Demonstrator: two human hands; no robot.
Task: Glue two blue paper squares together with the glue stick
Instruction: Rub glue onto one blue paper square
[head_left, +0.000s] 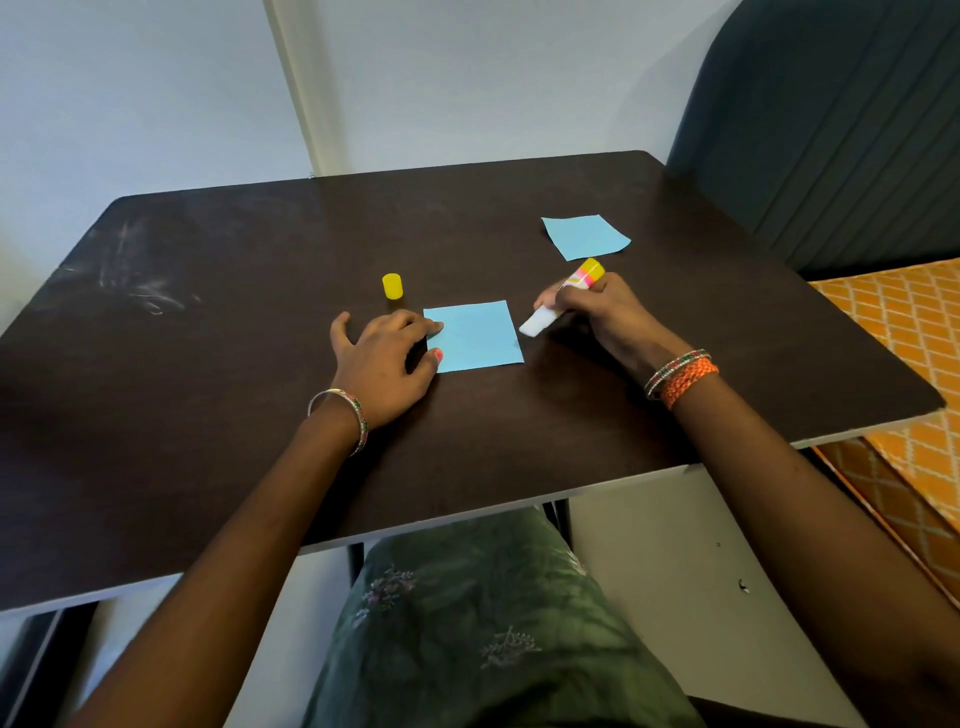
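Observation:
A blue paper square (478, 335) lies flat in the middle of the dark table (234, 364). My left hand (387, 358) rests on the table with its fingertips pressing the square's left edge. My right hand (608, 312) grips the uncapped glue stick (566, 299), tilted, with its white tip just off the square's right edge. The second blue square (586, 236) lies apart, further back on the right. The yellow cap (392, 286) stands upright behind my left hand.
A dark padded chair back (831, 130) stands at the table's far right corner. An orange patterned cloth (893, 322) lies beside the right edge. A pale wall runs behind the table. My lap in green cloth (483, 623) is below the near edge.

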